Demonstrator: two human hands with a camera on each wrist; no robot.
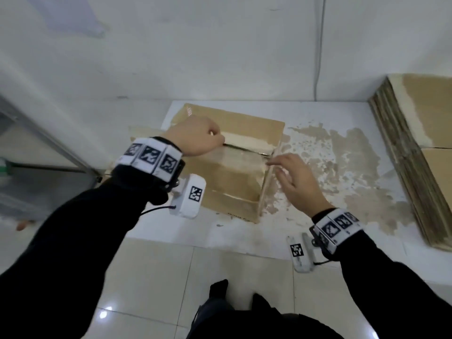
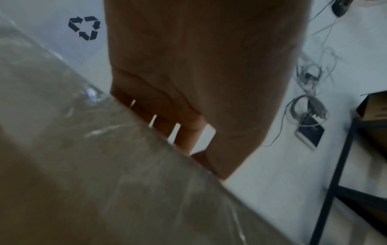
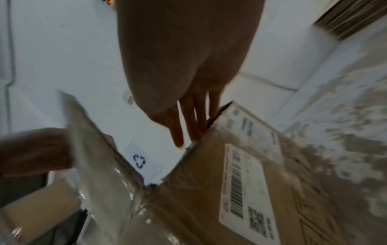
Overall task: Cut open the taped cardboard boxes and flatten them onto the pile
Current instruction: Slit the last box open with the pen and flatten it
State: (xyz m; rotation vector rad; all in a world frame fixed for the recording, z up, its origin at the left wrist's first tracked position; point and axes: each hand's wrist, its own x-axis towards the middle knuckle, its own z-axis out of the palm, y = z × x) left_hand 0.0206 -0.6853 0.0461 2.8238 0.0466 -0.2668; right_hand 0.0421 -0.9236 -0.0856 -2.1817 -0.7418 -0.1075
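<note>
The box [image 1: 230, 165] sits on the floor by the wall, its slit seam running from my left hand [image 1: 198, 139], curled over a flap's edge, to my open right hand [image 1: 296, 182].

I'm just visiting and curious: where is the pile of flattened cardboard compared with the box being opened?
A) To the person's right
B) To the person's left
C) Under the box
A: the pile of flattened cardboard lies on the floor right of the box.

Left hand [image 2: 188, 74] fingertips hidden behind flap [image 2: 104, 165]; label [image 3: 247, 190] blurred
</note>
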